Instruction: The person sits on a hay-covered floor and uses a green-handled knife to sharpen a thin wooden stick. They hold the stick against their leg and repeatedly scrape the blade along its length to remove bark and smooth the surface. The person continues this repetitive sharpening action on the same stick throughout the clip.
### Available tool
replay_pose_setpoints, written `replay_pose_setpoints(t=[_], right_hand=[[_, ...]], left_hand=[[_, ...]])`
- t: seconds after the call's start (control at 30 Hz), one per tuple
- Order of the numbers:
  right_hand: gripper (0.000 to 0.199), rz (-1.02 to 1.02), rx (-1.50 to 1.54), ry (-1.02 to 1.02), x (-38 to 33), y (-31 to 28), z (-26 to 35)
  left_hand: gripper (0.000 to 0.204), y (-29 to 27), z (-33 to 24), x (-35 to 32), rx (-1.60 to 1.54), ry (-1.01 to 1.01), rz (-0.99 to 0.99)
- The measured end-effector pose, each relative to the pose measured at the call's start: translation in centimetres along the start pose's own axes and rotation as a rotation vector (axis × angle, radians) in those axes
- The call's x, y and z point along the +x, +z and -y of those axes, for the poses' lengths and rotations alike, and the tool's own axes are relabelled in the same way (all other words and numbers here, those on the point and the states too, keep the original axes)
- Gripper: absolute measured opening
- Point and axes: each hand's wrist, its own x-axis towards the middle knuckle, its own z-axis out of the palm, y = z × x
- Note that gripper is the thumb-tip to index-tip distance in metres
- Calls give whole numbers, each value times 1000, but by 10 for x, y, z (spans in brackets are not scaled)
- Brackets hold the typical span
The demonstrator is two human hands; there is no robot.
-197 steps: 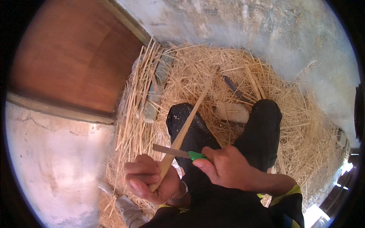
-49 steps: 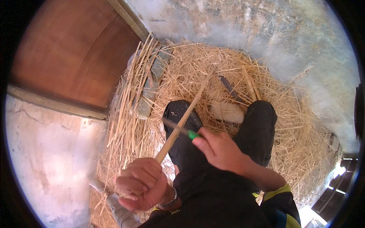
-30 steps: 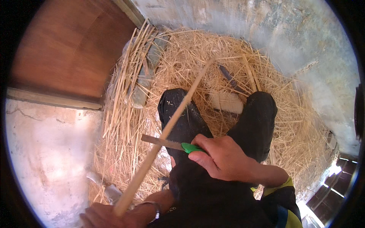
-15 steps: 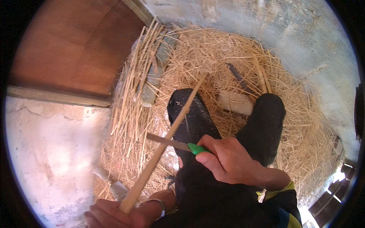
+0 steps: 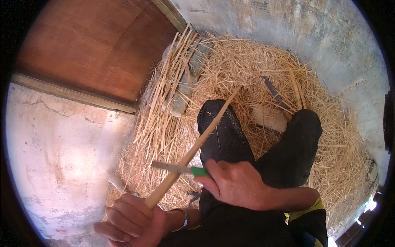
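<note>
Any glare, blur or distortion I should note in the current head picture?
In the head view, corners go black, fisheye-style; the left wall has a washed-out bright patch; small gaps glare at lower right; the knife looks slightly soft, possibly from motion; the stick reads clearly.

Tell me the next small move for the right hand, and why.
Probably a short stroke of the green-handled knife along the tan strip: the right hand holds the knife across it, while the left hand grips the strip's near end.
</note>
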Motion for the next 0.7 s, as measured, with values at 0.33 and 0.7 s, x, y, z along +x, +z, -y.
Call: replay_pose_setpoints(t=[0.33, 0.7], right_hand=[[31, 54, 154, -3, 0, -11, -6], [29, 20, 156, 83, -5, -13, -9]], left_hand=[[38, 2, -5, 0, 59, 101, -178], [25, 18, 24, -8, -133, -192, 10]])
